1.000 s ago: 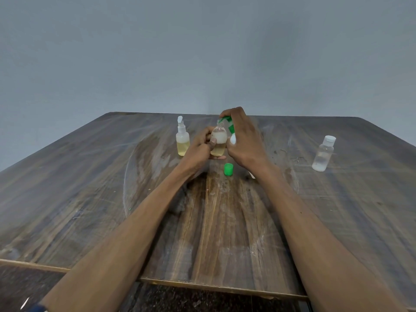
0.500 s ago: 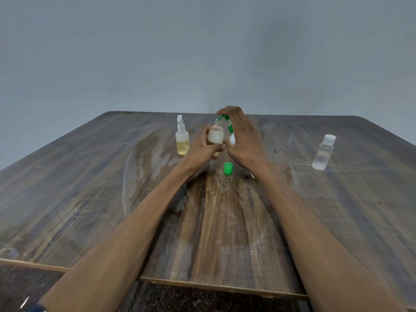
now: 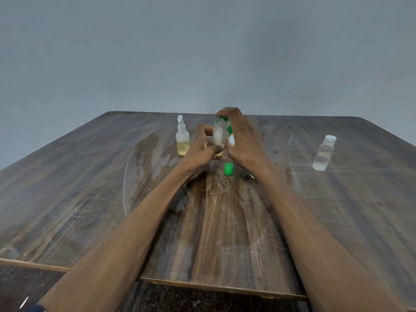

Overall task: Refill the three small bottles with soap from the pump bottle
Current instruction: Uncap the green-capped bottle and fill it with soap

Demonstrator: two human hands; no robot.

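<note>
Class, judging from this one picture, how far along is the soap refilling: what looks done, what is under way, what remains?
Possibly done: the spray bottle stands holding yellowish liquid. In hand: the left hand holds the uncapped small bottle under the green pump gripped by the right hand; its green cap lies on the table. Left: the white-capped bottle stands untouched.

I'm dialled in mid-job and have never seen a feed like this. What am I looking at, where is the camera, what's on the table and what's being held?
There is no machine here: these are a person's two bare arms, seen from a wide-angle camera worn on the head, looking forward and down. The left hand holds a small uncapped bottle upright. The right hand has its grip on the white pump bottle, fingers over its green pump head above the small bottle's mouth. On the wooden table stand a small bottle of yellow liquid to the left, a clear white-capped bottle to the right, and a loose green cap.
</note>
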